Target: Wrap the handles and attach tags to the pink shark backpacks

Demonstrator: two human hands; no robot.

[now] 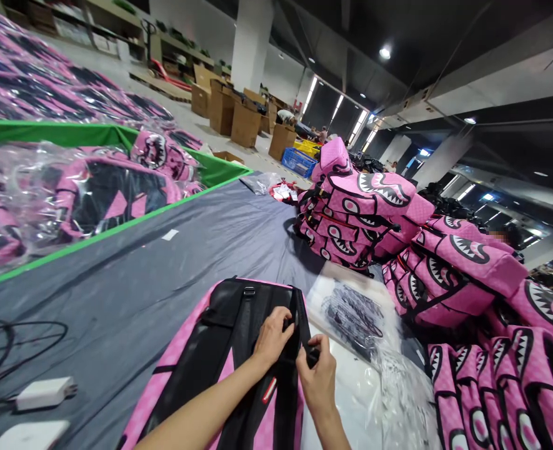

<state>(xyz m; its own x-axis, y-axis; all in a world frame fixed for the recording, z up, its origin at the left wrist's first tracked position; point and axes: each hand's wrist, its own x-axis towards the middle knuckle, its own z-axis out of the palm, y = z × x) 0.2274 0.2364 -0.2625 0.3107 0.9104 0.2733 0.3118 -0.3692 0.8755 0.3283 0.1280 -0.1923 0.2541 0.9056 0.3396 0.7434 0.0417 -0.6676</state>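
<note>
A pink and black backpack (220,350) lies on the grey-covered table with its padded back and shoulder straps facing up. My left hand (274,337) rests over it near the top, its fingers curled and closed at a black strap (301,315). Just to the right, my right hand (317,372) pinches a black piece of webbing at the bag's side edge between thumb and fingers. What lies under the left fingertips is partly hidden. A small red and white label (269,390) shows on the strap below the hands.
Clear plastic bags (398,387) lie to the right. Beyond them, pink shark-mouth backpacks (346,212) are piled high. At left, a green-edged bin (117,228) holds plastic-wrapped backpacks. A white charger (44,394) and black cables (9,350) lie front left. Cardboard boxes (245,122) stand behind.
</note>
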